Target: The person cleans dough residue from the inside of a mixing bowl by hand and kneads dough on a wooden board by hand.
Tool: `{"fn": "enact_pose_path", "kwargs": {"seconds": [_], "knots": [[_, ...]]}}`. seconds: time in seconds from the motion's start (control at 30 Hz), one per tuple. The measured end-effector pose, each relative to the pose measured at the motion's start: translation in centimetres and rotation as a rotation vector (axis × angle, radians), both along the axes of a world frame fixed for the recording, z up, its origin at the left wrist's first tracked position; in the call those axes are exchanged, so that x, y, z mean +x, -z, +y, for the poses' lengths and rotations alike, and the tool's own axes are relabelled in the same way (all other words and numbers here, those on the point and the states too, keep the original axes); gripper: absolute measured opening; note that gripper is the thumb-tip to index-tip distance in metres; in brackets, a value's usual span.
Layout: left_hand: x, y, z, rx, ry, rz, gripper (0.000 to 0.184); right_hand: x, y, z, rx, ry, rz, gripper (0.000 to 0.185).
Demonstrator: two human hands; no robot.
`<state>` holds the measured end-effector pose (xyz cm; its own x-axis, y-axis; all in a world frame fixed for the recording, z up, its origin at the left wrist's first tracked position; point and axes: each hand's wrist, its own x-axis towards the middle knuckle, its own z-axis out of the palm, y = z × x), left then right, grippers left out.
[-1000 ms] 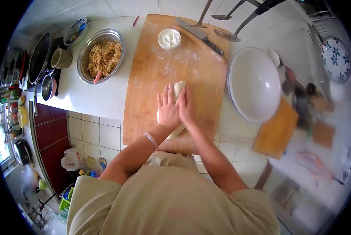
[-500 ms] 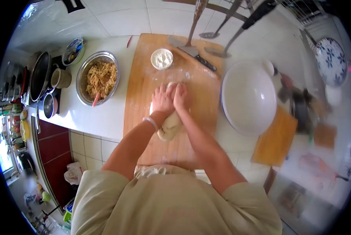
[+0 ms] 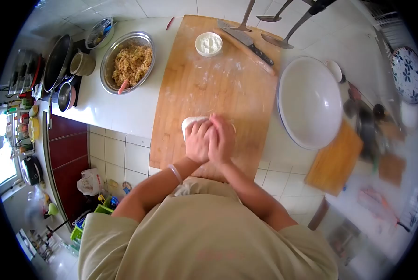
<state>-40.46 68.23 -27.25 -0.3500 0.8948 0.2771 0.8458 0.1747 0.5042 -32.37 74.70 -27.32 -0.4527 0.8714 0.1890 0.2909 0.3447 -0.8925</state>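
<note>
Pale dough (image 3: 188, 122) lies on the near part of the wooden board (image 3: 195, 84), mostly hidden under both hands. My left hand (image 3: 199, 142) presses on it, fingers bent over its top, with a light bracelet at the wrist. Touching the left one, my right hand (image 3: 221, 139) curls over the dough's right side. Farther up the board are a small bowl of white flour (image 3: 209, 44), a rolling pin (image 3: 251, 56) and a knife (image 3: 253, 46) beside the pin.
Left of the board stands a metal bowl of filling (image 3: 132, 63) with a pink-handled utensil. A large white basin (image 3: 309, 102) is close on the right, near a smaller wooden board (image 3: 334, 161). Ladles and a spatula hang above the far edge.
Both hands have come nearer to my body over the dough. The dough's near end, visible before, is now covered. The view has tilted, so the board sits higher in the picture.
</note>
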Motion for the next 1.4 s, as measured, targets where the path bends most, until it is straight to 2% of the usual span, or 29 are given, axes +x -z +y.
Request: {"fn": "enact_pose_path", "kwargs": {"seconds": [0.07,0.23,0.43,0.5,0.53,0.57,0.6,0.63,0.67,0.7,0.73,0.77,0.8,0.83,0.87,0.9,0.97,1.07,1.2,1.27,1.4], "knots": [[0.3,2.4,-1.3,0.066,0.01,0.086,0.037,1.2,0.4,-1.0,0.217,-0.107,-0.075,0.037],[-2.6,4.8,2.6,0.141,0.074,0.131,0.038,-0.2,3.0,2.8,0.336,-0.106,-0.127,0.044],[-6.5,3.4,11.6,0.05,0.034,0.034,0.035,-4.7,5.9,10.4,0.222,0.067,0.036,0.038],[-7.3,4.7,13.4,-0.037,0.003,-0.002,0.037,-5.7,6.8,12.5,0.244,0.134,-0.091,0.036],[-7.7,4.2,14.3,-0.13,0.014,0.064,0.037,-6.5,6.2,13.5,0.259,0.145,-0.087,0.036],[-7.8,3.6,14.5,-0.23,0.023,0.128,0.038,-7.2,5.4,14.0,0.045,0.173,-0.213,0.035],[-7.7,3.0,14.7,-0.221,0.026,0.13,0.038,-7.1,4.7,13.8,-0.171,0.197,-0.335,0.035],[-7.5,2.5,15.0,-0.384,-0.054,0.059,0.039,-6.4,4.0,13.2,-0.158,0.194,-0.331,0.035],[-7.4,1.2,14.8,-0.556,-0.129,-0.015,0.04,-5.5,3.4,12.3,-0.152,0.147,-0.116,0.036],[-8.2,0.0,14.8,-0.554,-0.131,-0.012,0.04,-4.8,2.9,11.6,-0.144,0.098,0.101,0.037],[-9.5,-2.6,14.5,-0.546,-0.136,-0.236,0.042,-3.5,1.7,9.9,-0.318,0.081,0.214,0.031],[-9.8,-3.8,13.8,-0.543,-0.139,-0.463,0.046,-2.9,1.0,8.3,-0.33,0.081,0.21,0.031],[-7.9,-3.4,12.5,-0.516,-0.136,-0.177,0.044,-2.5,0.4,7.0,-0.337,0.15,0.243,0.03],[-5.5,-2.9,9.2,-0.416,0.021,0.051,0.037,-2.2,0.2,6.1,-0.34,0.216,0.279,0.029],[-4.3,-0.4,7.7,-0.341,-0.042,0.042,0.029,-2.0,0.4,5.1,-0.419,0.233,0.288,0.026],[-3.4,0.0,5.7,-0.21,-0.028,-0.004,0.027,-1.4,0.5,3.6,-0.43,0.238,0.287,0.026],[-1.0,-0.1,2.0,0.009,-0.064,-0.059,0.03,0.2,0.4,0.9,0.259,0.116,-0.131,0.029],[1.2,3.2,-2.1,0.061,-0.065,0.06,0.043,3.0,2.3,-1.6,0.258,-0.029,-0.149,0.037],[1.4,6.7,-1.5,0.17,-0.05,0.157,0.044,4.0,5.7,0.2,0.398,-0.113,-0.132,0.046],[0.7,6.6,0.8,0.195,-0.051,0.189,0.046,3.4,6.3,2.9,0.443,-0.142,-0.067,0.048],[-1.0,5.2,6.1,0.127,-0.091,0.15,0.046,1.7,5.6,9.3,0.371,-0.228,-0.082,0.046]]}}
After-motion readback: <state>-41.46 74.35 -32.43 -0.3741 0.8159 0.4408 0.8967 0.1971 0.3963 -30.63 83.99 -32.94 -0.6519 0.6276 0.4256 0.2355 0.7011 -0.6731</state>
